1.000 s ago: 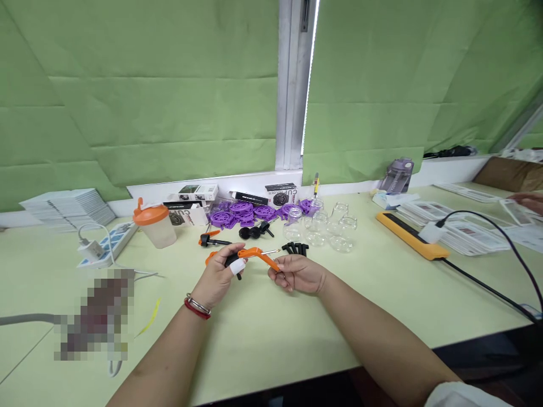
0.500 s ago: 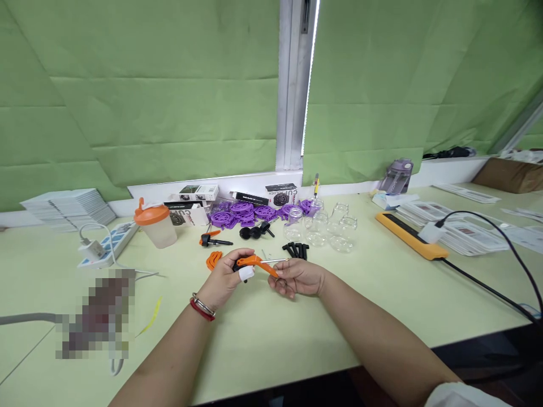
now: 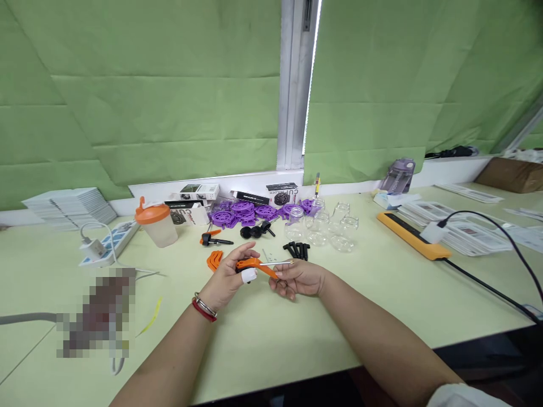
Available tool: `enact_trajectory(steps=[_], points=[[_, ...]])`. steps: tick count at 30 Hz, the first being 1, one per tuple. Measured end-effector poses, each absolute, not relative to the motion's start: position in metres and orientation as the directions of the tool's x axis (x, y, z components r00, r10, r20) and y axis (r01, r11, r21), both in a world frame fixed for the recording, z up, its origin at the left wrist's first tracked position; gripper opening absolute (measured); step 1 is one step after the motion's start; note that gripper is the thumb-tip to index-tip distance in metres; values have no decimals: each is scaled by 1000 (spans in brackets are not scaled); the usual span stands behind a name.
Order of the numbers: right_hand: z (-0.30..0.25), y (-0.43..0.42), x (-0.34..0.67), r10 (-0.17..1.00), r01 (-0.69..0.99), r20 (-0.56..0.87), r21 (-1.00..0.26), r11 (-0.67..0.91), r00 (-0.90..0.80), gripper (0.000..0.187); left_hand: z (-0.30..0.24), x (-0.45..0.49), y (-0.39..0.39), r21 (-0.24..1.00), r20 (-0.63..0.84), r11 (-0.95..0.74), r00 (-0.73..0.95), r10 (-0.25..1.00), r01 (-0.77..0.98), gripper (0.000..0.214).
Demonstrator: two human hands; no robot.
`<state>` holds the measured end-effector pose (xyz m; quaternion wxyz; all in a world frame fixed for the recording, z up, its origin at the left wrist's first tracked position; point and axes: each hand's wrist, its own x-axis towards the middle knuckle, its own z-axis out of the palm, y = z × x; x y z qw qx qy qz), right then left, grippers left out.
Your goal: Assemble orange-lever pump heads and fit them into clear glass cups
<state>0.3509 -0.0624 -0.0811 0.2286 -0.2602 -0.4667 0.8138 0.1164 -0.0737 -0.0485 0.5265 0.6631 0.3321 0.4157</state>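
- We hold the bent orange part (image 3: 268, 271) over the counter (image 3: 271, 339), between our two hands, with a thin metal shaft (image 3: 276, 263) running along its upper side toward the right.
- Our left hand (image 3: 225, 280) has its fingers curled round the part's left end, the white-wrapped thumb pressed on the near side; a dark piece there is mostly hidden.
- Our right hand (image 3: 302, 276) pinches the lower right end between its fingers, the others bent below.
- Just beyond our hands lie some small metal bits (image 3: 271, 258), a cluster of black rods (image 3: 297, 250) to the right and a few curved orange pieces (image 3: 214, 260) to the left.
- Farther back we see black knobs (image 3: 256, 232), purple wheel-shaped parts (image 3: 223, 217) and clear vessels (image 3: 318, 237).
- A shaker cup with an orange lid (image 3: 155, 223) stands left of these, and a yellow power strip (image 3: 418, 240) lies well to the right.
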Motion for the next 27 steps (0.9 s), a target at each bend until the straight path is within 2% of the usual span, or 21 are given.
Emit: enact_trajectory(steps=[3, 7, 10, 12, 14, 16, 20, 23, 27], points=[[-80, -64, 349, 631, -124, -224, -880, -459, -743, 29, -50, 117, -73, 973, 191, -229, 439, 878, 35, 33], [-75, -65, 349, 708, -90, -226, -921, -378, -669, 30, -49, 117, -72, 982, 179, -190, 387, 905, -9, 28], [-73, -64, 348, 872, -10, -133, -988, -156, -471, 26, -45, 116, -71, 988, 157, -148, 302, 940, -53, 31], [-73, -62, 345, 965, 195, -1, -979, 52, -261, 20, -41, 116, -70, 989, 136, -117, 242, 961, -89, 32], [-74, -61, 338, 978, 490, 150, -847, 204, -148, 16, -39, 116, -70, 987, 118, -93, 201, 972, -130, 33], [-75, -61, 329, 960, 718, 222, -640, 274, -168, 18, -37, 116, -69, 983, 107, -77, 178, 978, -164, 33], [-76, -63, 310, 958, 907, 178, -321, 273, -225, 23, -35, 115, -69, 977, 97, -66, 144, 985, -202, 34], [-78, -62, 303, 970, 943, 148, -244, 225, -193, 25, -34, 114, -70, 972, 93, -62, 130, 987, -226, 35], [-85, -58, 302, 975, 941, 168, -279, 189, -146, 25, -34, 114, -69, 971, 94, -64, 123, 988, -229, 35]])
